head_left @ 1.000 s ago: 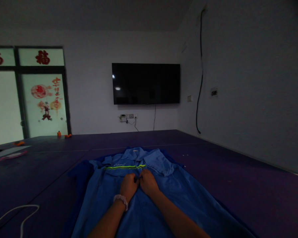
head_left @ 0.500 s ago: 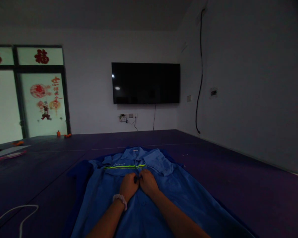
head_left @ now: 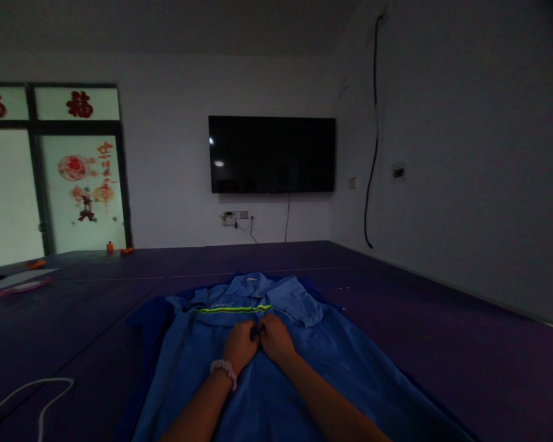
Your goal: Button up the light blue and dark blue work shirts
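Note:
A blue work shirt [head_left: 276,380] with a yellow-green reflective stripe [head_left: 233,309] lies flat on the dark purple surface [head_left: 442,331], collar away from me. My left hand [head_left: 240,345], with a pale band at the wrist, and my right hand [head_left: 275,337] meet at the shirt's front opening just below the stripe. Both have fingers curled and pinch the front edges of the shirt between them. The fingertips are partly hidden in the dim light.
A white cable [head_left: 32,396] curls at the near left. Small orange items [head_left: 117,250] and flat pink and white things [head_left: 21,282] lie far left by the glass doors [head_left: 50,190]. A black screen [head_left: 271,155] hangs on the far wall; a wall runs along the right.

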A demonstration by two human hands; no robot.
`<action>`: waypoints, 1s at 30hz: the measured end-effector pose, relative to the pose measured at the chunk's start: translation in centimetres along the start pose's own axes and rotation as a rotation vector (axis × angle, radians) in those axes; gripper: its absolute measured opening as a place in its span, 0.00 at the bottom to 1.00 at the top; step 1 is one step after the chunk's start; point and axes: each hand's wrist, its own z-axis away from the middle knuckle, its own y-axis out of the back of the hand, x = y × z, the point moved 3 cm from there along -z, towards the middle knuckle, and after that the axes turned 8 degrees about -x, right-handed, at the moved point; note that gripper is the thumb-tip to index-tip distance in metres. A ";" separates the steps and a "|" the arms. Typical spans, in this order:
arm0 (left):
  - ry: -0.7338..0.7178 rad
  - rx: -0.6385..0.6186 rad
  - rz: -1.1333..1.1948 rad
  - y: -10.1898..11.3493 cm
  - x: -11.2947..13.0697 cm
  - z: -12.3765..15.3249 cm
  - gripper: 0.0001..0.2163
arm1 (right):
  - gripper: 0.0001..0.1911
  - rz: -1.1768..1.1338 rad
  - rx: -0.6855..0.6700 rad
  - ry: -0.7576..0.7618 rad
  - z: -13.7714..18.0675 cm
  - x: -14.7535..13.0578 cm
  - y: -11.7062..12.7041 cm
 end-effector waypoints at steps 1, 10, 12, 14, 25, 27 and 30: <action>0.008 -0.006 -0.002 0.0 0.0 0.0 0.05 | 0.13 -0.004 -0.001 0.002 0.0 0.0 0.0; 0.033 -0.031 -0.025 0.2 0.1 0.1 0.07 | 0.14 0.002 0.000 0.007 0.2 -0.4 0.4; 0.036 -0.039 -0.031 0.1 0.1 0.1 0.07 | 0.14 0.009 -0.003 0.010 0.2 -0.4 0.4; 0.048 -0.043 -0.040 0.1 0.0 0.0 0.07 | 0.14 0.010 -0.002 0.009 0.1 -0.3 0.3; 0.048 -0.029 -0.045 0.0 0.0 0.0 0.06 | 0.14 -0.012 0.007 0.023 0.2 -0.4 0.4; 0.051 -0.028 -0.049 0.0 0.0 0.0 0.06 | 0.14 -0.015 0.002 0.026 0.2 -0.5 0.4; 0.061 -0.023 -0.055 0.0 -0.2 -0.1 0.07 | 0.14 -0.016 -0.002 0.022 0.3 -0.4 0.4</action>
